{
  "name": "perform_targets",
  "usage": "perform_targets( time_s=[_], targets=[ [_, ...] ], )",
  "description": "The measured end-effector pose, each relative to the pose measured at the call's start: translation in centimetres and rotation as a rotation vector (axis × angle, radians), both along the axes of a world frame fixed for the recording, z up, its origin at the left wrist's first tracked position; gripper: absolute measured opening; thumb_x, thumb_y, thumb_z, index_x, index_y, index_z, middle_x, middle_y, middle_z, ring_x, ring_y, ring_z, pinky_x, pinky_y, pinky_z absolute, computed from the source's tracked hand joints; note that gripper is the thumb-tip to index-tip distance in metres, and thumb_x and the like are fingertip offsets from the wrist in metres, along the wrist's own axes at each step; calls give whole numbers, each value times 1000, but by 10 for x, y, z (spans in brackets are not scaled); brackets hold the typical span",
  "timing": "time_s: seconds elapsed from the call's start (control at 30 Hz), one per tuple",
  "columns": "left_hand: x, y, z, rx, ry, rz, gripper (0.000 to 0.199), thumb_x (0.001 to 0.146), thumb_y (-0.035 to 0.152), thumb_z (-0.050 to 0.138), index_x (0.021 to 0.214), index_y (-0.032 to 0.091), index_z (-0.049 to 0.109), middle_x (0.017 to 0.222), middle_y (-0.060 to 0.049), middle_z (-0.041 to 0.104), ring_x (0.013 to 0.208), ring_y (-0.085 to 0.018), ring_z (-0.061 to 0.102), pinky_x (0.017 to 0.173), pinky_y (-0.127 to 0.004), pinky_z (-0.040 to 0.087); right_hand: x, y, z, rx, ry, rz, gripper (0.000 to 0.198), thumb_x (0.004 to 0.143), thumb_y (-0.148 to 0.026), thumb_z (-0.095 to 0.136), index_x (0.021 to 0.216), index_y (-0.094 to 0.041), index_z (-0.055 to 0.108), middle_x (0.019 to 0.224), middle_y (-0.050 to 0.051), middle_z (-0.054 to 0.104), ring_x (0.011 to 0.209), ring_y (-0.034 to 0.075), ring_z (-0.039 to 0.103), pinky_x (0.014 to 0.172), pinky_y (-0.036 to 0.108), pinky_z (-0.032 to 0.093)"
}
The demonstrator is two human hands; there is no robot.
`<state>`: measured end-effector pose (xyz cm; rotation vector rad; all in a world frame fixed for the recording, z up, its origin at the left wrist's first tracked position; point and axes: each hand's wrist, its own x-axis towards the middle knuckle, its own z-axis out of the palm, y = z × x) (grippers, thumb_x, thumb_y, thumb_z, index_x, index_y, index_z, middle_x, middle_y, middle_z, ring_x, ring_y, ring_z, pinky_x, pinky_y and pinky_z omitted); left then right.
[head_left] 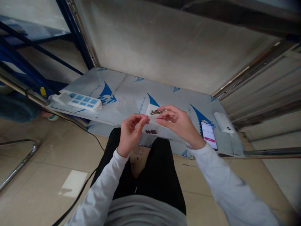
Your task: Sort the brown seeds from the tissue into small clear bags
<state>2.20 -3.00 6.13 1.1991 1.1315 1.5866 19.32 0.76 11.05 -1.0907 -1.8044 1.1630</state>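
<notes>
My left hand [131, 130] and my right hand [176, 122] meet at the table's front edge, both pinched closed. Between their fingertips runs a thin red line, which looks like the seal strip of a small clear zip bag [151, 124]. Below the strip several dark brown pieces [150, 131] show, seemingly through the clear plastic. Just behind the fingers, a white sheet or packet [149, 110] carries a pile of small brown metallic-looking pieces [155, 112], partly covered by my right fingers. Another clear bag with red lines [124, 105] lies flat to the left.
The film-covered table [131, 84] holds a white power strip [84, 102] at left. A lit phone [208, 135] and a white device [223, 122] lie at right. A black cable [77, 201] crosses the floor. Someone's sleeve or trouser leg [16, 108] shows at far left.
</notes>
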Motion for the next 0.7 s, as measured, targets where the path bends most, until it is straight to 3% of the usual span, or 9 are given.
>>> perform_targets(
  time_s=[0.1,0.17,0.3,0.4,0.53,0.6,0.7],
  targets=[
    [5,-4,2,0,21,7,18,81,34,64,82,16,64,75,-3,66,71,-13,62,72,-24,50,-9,-6,-6,-89,34,-24,28,73,-39,73,91,-18,70,87,6,73,80,17,67,72,30,51],
    [6,-5,3,-11,-2,-19,18,80,34,64,83,16,64,77,-3,67,72,-13,62,72,-24,50,-12,-9,-7,-72,49,-37,23,74,-40,71,80,-17,72,81,6,73,75,17,66,69,29,51],
    [3,-5,4,-45,-3,-155,21,78,35,66,84,15,67,82,-6,70,75,-14,63,71,-25,50,-8,-10,-7,-22,12,-21,21,74,-38,72,79,-18,73,78,5,73,72,17,66,67,29,50],
    [2,-5,4,-43,43,-147,20,77,34,68,81,15,69,79,-6,70,72,-15,63,69,-25,50,-4,-11,-12,-121,55,5,23,73,-38,72,84,-18,73,82,5,74,75,17,67,70,30,51],
    [6,-7,2,-37,43,-105,18,76,33,69,78,15,68,75,-5,69,70,-14,62,68,-25,49,-1,-18,-23,-273,217,-72,24,73,-40,72,80,-17,70,77,4,72,71,14,66,70,29,52],
    [7,-8,1,-50,29,-109,18,77,33,68,77,15,66,73,-4,68,68,-13,62,66,-24,49,0,-23,-26,-261,250,-122,23,72,-39,74,76,-17,69,72,3,71,67,14,65,68,28,52],
    [7,-7,0,-108,-13,-230,21,78,35,67,81,14,67,75,-5,69,68,-13,63,67,-24,50,1,-28,-27,-164,187,-170,22,70,-38,75,73,-18,69,70,3,70,66,14,64,66,28,51]
  ],
)
